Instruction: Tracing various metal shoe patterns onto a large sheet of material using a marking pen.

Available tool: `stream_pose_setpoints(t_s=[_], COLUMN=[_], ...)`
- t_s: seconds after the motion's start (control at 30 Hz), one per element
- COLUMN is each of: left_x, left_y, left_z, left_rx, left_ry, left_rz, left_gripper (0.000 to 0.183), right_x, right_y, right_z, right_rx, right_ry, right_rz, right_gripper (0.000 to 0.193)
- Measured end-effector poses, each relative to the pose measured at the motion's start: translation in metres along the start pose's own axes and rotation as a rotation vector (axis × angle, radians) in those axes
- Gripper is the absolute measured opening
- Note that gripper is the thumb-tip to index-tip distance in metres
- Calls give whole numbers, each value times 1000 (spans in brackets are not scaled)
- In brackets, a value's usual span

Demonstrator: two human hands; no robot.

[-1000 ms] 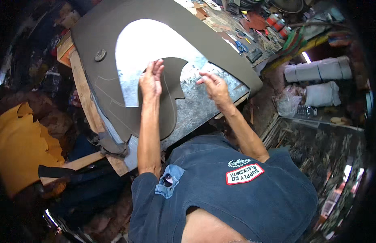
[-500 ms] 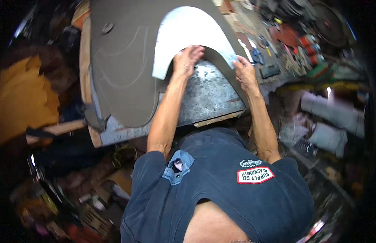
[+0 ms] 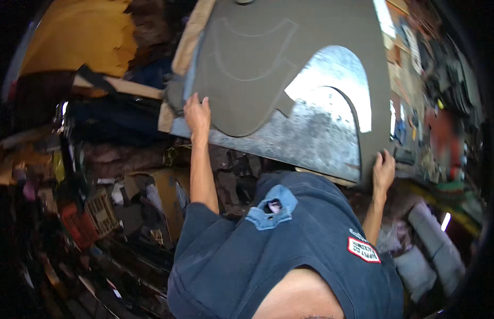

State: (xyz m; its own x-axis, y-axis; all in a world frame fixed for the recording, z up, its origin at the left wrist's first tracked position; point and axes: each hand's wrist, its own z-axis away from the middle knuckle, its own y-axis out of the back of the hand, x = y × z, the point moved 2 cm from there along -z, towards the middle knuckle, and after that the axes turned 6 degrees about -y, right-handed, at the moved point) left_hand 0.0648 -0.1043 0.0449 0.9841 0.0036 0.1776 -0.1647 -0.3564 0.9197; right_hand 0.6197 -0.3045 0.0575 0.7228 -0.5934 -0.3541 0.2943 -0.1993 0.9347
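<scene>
A metal-faced worktop [image 3: 295,141] fills the upper middle of the frame. Spread over it is a broad grey-brown sheet [image 3: 321,24] that runs off the top edge; its long direction goes from there downward, ending in a rounded lobe left of centre and a narrower strip on the right, with bare metal between. Below, the person's dark blue shirt [image 3: 257,266] fills the lower middle. A yellow, ragged-edged hide [image 3: 76,34] hangs in the upper left. Right of centre, a shiny, silvery arch-shaped piece [image 3: 358,90] lies on the sheet around the top of its cut-out; its crown points up the frame, and a line joining its two ends slants down to the right. Pale curved lines [image 3: 247,80] mark the sheet to its left. The left hand [image 3: 197,117] touches the sheet's left edge, fingers slightly parted; the right hand [image 3: 384,169] is at its lower right edge, fingers loosely bent. Whether either pinches the sheet cannot be told.
</scene>
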Motion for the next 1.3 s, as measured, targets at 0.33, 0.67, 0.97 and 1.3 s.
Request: stream_pose_setpoints(t_s=[0.33,0.67,0.97,1.3], left_x=[-10,-65,-66,-80], left_y=[-37,-78,-68,-45], left_z=[-81,-116,-108,-121], left_rx=[-254,-583,-539,-521], left_ry=[92,281,192,190], left_rz=[37,331,659,671], left_gripper=[40,68,83,75], right_x=[16,49,65,63], right_y=[1,12,22,5], right_z=[24,28,44,88], right_rx=[50,-40,-177,-222], right_ry=[-186,-440,-337,-449], right_rz=[206,-212,-374,-483], right_gripper=[39,41,31,22])
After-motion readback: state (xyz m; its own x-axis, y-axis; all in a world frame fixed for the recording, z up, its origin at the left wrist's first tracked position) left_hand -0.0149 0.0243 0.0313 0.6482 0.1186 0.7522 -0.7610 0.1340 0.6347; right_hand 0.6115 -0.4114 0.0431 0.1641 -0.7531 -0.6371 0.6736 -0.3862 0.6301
